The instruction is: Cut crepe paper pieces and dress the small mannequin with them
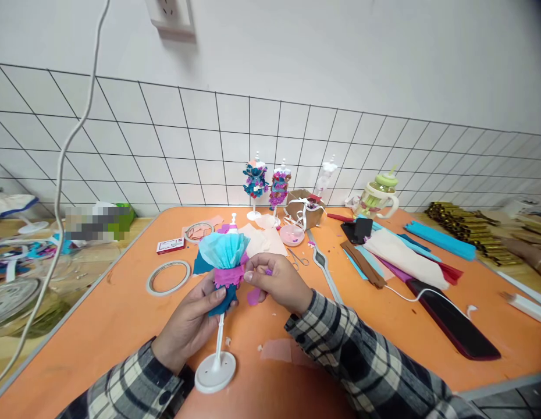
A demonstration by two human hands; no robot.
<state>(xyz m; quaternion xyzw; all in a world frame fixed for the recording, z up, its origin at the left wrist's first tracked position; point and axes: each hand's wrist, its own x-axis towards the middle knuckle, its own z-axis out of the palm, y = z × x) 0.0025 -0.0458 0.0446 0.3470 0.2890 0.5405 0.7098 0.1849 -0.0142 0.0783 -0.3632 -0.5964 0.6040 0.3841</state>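
A small white dress-form stand stands near the front edge, tilted slightly. Light-blue crepe paper fans out at its top, a magenta band wraps its middle, and dark-blue paper covers the lower part. My left hand is closed around the figure's lower body from the left. At the band's right side, my right hand pinches the magenta paper between thumb and fingers. A loose purple piece shows just below my right hand.
Two decorated dress forms and a plain one stand at the back. Tape rolls lie left. Scissors, a pink dish, a bottle, crepe paper and a dark phone-like slab lie right.
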